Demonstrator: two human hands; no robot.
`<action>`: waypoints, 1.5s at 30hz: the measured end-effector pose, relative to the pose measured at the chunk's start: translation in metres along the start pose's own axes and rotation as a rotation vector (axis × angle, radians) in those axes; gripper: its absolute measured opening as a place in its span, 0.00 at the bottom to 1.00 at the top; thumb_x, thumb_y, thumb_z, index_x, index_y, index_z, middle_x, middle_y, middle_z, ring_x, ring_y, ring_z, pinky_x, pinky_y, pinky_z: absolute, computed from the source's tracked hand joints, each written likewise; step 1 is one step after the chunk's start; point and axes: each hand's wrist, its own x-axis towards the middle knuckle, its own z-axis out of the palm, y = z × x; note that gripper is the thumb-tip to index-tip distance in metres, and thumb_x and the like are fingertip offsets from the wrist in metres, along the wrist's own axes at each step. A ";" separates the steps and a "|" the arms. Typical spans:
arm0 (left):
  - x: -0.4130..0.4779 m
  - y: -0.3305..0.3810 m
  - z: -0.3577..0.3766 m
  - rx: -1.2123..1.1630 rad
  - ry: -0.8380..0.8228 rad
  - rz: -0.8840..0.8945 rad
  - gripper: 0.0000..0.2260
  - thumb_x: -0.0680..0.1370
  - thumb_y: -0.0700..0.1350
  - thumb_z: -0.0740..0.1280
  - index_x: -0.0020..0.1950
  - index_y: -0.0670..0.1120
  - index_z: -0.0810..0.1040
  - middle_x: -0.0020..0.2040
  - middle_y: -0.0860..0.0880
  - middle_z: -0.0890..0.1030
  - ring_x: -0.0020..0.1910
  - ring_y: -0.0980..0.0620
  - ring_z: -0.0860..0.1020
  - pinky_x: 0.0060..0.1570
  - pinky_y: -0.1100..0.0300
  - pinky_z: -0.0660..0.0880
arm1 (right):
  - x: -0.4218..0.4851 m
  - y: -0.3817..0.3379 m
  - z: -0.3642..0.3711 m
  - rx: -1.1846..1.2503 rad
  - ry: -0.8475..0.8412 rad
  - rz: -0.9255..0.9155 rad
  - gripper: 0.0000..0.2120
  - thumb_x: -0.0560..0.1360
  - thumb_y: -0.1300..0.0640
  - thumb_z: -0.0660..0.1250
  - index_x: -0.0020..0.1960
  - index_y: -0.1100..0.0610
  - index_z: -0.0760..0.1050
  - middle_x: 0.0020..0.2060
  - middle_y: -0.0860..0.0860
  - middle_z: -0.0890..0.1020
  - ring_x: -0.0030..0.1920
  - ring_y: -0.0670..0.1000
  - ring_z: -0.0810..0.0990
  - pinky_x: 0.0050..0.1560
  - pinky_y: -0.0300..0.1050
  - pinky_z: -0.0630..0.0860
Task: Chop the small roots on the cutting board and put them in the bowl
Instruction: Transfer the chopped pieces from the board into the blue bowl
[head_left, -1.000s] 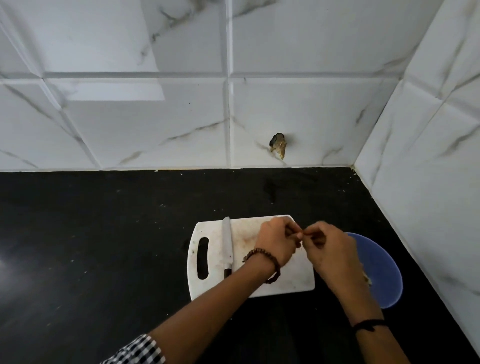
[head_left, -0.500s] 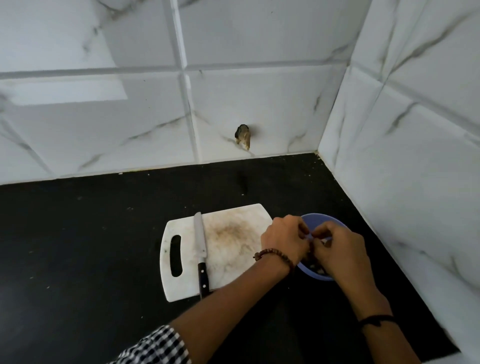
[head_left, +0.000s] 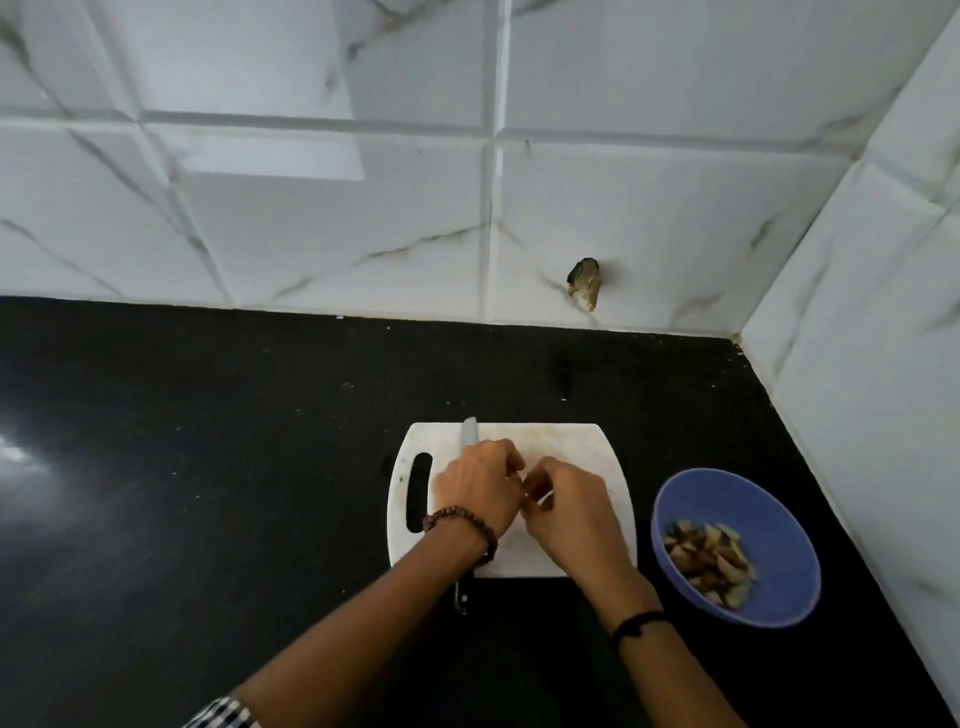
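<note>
While both hands met over the middle of the white cutting board (head_left: 571, 447), most of the job looked finished. A blue bowl (head_left: 737, 480) stood on the black countertop (head_left: 208, 467) just to the right of the board, not touching it. A heap of chopped root pieces (head_left: 709, 564), pale and brown, lay in the bottom of it. No whole roots or loose pieces showed on the bare parts of the board, which carried only faint brownish staining; anything beneath the hands was hidden. The left hand (head_left: 478, 488) and the right hand (head_left: 569, 512) were held close, fingers curled inward and fingertips nearly touching one another. Whether they pinched a last scrap or nothing at all could not be told. A knife (head_left: 469, 431) lay flat along the board's left side, tip toward the tiled wall (head_left: 311, 234). Its middle was hidden under the left hand and wrist, and its dark handle jutted past the board's near edge. Neither hand gripped it. On this showing the chopping seemed done and the pieces moved, with at most a few bits clinging to the fingers left to drop into the bowl.
</note>
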 end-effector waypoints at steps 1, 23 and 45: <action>-0.001 -0.012 -0.004 0.015 0.012 -0.038 0.08 0.78 0.47 0.64 0.55 0.55 0.78 0.54 0.57 0.79 0.51 0.55 0.77 0.46 0.59 0.75 | 0.001 -0.005 0.014 0.009 -0.028 -0.028 0.08 0.77 0.52 0.71 0.56 0.49 0.77 0.53 0.47 0.81 0.51 0.46 0.79 0.56 0.42 0.78; -0.009 -0.046 0.014 -0.036 -0.075 -0.022 0.08 0.78 0.45 0.64 0.55 0.53 0.79 0.52 0.56 0.82 0.49 0.57 0.79 0.49 0.57 0.79 | -0.011 0.017 0.031 0.079 0.018 0.057 0.09 0.77 0.48 0.71 0.53 0.49 0.74 0.46 0.46 0.81 0.45 0.45 0.80 0.46 0.37 0.77; -0.029 -0.036 0.029 -0.014 -0.024 0.104 0.08 0.77 0.44 0.64 0.52 0.53 0.79 0.50 0.55 0.80 0.47 0.57 0.78 0.46 0.59 0.78 | -0.037 0.050 0.012 -0.330 0.196 0.097 0.13 0.81 0.45 0.61 0.51 0.54 0.77 0.48 0.50 0.79 0.47 0.47 0.77 0.46 0.41 0.78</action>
